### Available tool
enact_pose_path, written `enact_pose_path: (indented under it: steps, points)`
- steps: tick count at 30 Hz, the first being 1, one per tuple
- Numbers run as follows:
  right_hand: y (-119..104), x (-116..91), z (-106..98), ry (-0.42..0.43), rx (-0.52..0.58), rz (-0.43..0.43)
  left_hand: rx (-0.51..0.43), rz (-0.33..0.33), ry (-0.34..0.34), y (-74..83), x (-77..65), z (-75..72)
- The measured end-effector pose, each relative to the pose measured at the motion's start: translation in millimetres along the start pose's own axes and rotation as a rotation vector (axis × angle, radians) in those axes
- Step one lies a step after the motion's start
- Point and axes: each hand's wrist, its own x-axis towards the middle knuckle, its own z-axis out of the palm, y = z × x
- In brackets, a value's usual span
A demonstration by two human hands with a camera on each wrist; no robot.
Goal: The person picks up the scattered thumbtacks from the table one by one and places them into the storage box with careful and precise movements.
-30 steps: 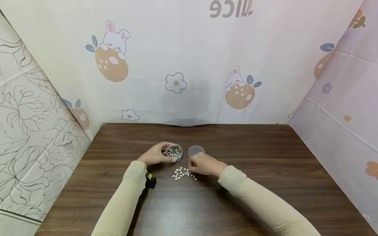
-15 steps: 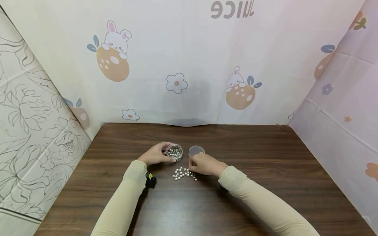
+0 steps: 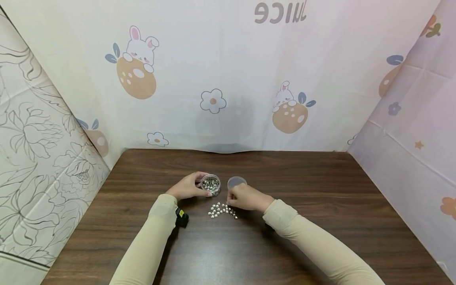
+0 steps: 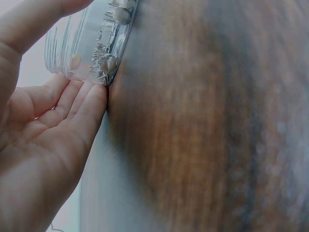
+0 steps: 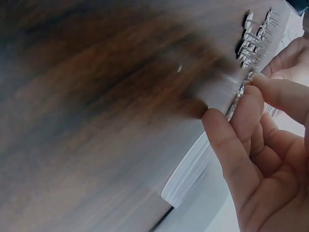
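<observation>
My left hand (image 3: 187,186) holds a clear round jar (image 4: 79,43) on the table, thumb on the near side and fingers on the far side. Silver thumbtacks (image 4: 100,65) show through its wall, and its top is uncovered. Several more thumbtacks (image 3: 218,209) lie loose in front of the jar; in the right wrist view their points stick up. My right hand (image 3: 246,197) is down at the right end of this group. Its thumb and forefinger pinch a thumbtack (image 5: 251,76), mostly hidden by the fingertips, while the other fingers curl in beside the table.
A clear round lid (image 3: 236,181) lies just behind my right hand, its ridged rim showing in the right wrist view. All of this stands on a dark wooden table (image 3: 303,174). A printed curtain (image 3: 178,71) hangs along the table's back edge.
</observation>
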Motion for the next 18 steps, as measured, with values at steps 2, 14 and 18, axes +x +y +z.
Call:
enact_pose_path:
  steps: [2, 14, 18]
  points:
    - [0, 1, 0, 0.002, 0.022, 0.002, -0.002, 0.005, 0.003, -0.3, 0.0, 0.2]
    - [-3, 12, -3, 0.164, 0.062, -0.017, -0.037, 0.005, -0.014, 1.6, -1.8, 0.2]
    - [-5, 17, -6, 0.208, 0.086, 0.008, -0.049, 0.019, -0.037, 13.2, -7.4, -1.8]
